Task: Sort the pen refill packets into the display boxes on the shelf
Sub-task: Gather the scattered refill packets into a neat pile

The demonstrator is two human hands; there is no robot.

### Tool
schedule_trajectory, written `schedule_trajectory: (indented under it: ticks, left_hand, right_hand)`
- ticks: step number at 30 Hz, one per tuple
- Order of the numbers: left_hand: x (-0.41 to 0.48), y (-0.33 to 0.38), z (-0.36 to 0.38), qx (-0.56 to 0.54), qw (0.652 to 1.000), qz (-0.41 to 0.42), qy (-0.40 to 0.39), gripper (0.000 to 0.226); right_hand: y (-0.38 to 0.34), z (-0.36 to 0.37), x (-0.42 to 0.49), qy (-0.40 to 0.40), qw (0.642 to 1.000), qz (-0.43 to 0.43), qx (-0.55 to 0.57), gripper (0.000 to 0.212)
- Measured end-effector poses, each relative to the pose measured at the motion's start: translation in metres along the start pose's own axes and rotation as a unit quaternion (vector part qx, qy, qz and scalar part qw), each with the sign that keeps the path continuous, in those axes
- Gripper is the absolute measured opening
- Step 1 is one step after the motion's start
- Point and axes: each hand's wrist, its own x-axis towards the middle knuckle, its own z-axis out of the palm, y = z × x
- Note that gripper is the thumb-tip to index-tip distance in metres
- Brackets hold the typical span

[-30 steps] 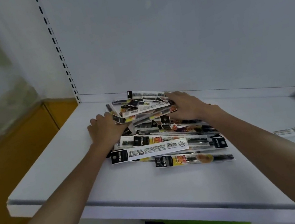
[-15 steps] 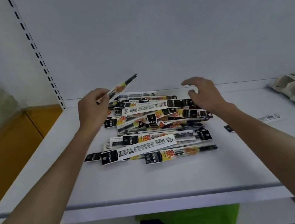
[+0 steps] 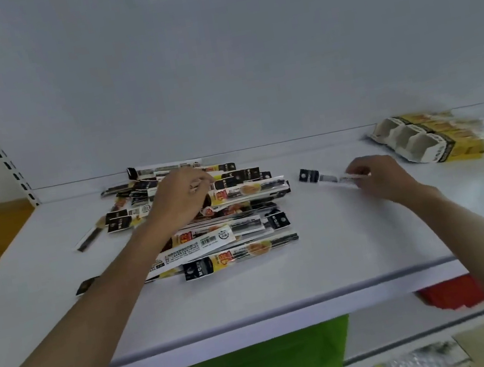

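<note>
Head view:

- Pile of refill packets sits on the shelf, left of centre. Most lie roughly left-right and overlap.
- Left hand is over the back half of the pile, fingers curled down onto it. Can't tell if it has a packet pinched or is only resting there.
- Right hand is off the pile, to its right, fingers and thumb pinching the right end of a lone packet lying low on the shelf.
- The lone packet's long axis runs left-right. Its black header end points back at the pile and the gripped end points toward the boxes.
- Display boxes lie further right and a bit further back, near the rear panel, well apart from the pile. The cells I can see look empty, but that corner is blurred.

Key relation: the boxes are on the right hand's side, just beyond it, so that hand is the nearer one.

My read: the right hand does the carry, a short move right and back. The packet likely needs turning end-first to drop into a cell. The left hand is better placed to feed from the pile.
</note>
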Motion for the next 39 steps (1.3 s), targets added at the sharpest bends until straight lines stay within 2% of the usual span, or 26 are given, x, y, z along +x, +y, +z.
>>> schedule_trajectory:
  ticks: [2, 5, 8, 12, 14, 17, 19, 22, 24, 26, 27, 29, 31, 35, 39]
  left_hand:
    - [-0.004, -0.011, -0.012, -0.002, 0.998, -0.042, 0.053, 0.023]
    - [-0.013, -0.047, -0.033, 0.023, 0.986, -0.124, 0.106, 0.024]
    - [-0.031, -0.092, -0.051, 0.122, 0.966, -0.206, 0.097, 0.031]
    - [-0.058, -0.124, -0.065, 0.182, 0.949, -0.247, 0.072, 0.034]
    - [-0.059, -0.128, -0.070, 0.163, 0.950, -0.255, 0.078, 0.034]
    - [-0.058, -0.128, -0.080, 0.175, 0.941, -0.277, 0.086, 0.021]
    - [-0.061, -0.129, -0.091, 0.146, 0.937, -0.292, 0.125, 0.017]
    - [-0.062, -0.121, -0.105, 0.086, 0.947, -0.261, 0.167, 0.013]
    - [-0.052, -0.098, -0.103, 0.081, 0.970, -0.190, 0.130, 0.020]
    - [-0.038, -0.067, -0.087, 0.059, 0.988, -0.122, 0.074, 0.029]
    - [-0.032, -0.053, -0.076, 0.033, 0.993, -0.107, 0.048, 0.033]
    - [-0.020, -0.034, -0.058, -0.005, 0.995, -0.098, 0.020, 0.037]
    - [-0.016, -0.030, -0.051, -0.012, 0.994, -0.111, 0.009, 0.044]
    - [-0.046, -0.050, -0.067, 0.049, 0.982, -0.180, -0.019, 0.065]
    - [-0.107, -0.066, -0.082, 0.084, 0.955, -0.265, -0.108, 0.098]
  right_hand:
    - [-0.022, 0.001, 0.008, 0.046, 0.998, -0.014, 0.040, 0.011]
    - [-0.080, 0.005, 0.023, 0.081, 0.986, -0.082, 0.120, 0.015]
    - [-0.143, 0.017, 0.037, 0.034, 0.974, -0.167, 0.151, 0.021]
    - [-0.191, 0.048, 0.046, -0.068, 0.966, -0.237, 0.080, 0.030]
    - [-0.200, 0.059, 0.048, -0.077, 0.965, -0.240, 0.078, 0.031]
    - [-0.207, 0.066, 0.057, -0.065, 0.961, -0.253, 0.087, 0.028]
    - [-0.209, 0.068, 0.065, -0.048, 0.962, -0.256, 0.085, 0.027]
    - [-0.214, 0.072, 0.073, -0.004, 0.961, -0.259, 0.098, 0.036]
    - [-0.222, 0.071, 0.071, 0.019, 0.948, -0.292, 0.124, 0.050]
    - [-0.234, 0.068, 0.066, 0.000, 0.931, -0.341, 0.128, 0.061]
    - [-0.239, 0.066, 0.063, -0.018, 0.924, -0.364, 0.118, 0.060]
    - [-0.245, 0.066, 0.058, -0.051, 0.910, -0.401, 0.088, 0.037]
    - [-0.240, 0.067, 0.058, -0.060, 0.915, -0.394, 0.067, 0.024]
    - [-0.211, 0.064, 0.062, -0.084, 0.954, -0.267, 0.107, 0.035]
    - [-0.177, 0.065, 0.059, -0.091, 0.968, -0.197, 0.123, 0.042]
